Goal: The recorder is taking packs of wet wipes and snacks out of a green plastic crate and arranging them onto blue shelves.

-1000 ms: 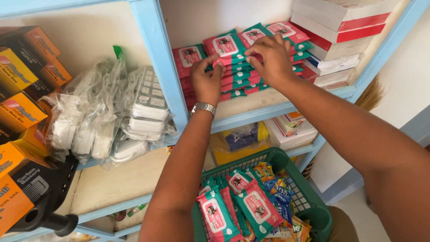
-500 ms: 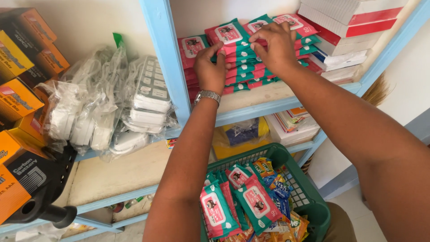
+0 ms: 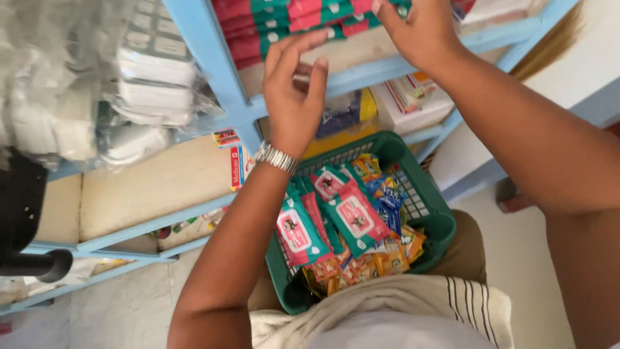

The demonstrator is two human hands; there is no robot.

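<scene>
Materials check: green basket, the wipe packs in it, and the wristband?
Green basket: looks like moulded plastic, matte, with an open lattice wall. Wipe packs: glossy flexible film, judging by creases and sheen. Wristband on the left hand: probably metal, silvery links catching light.

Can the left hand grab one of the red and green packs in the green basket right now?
Probably yes. The left hand is open and empty, up by the shelf, and the red and green packs lie on top in the green basket just below its wrist, with nothing covering them.
</scene>
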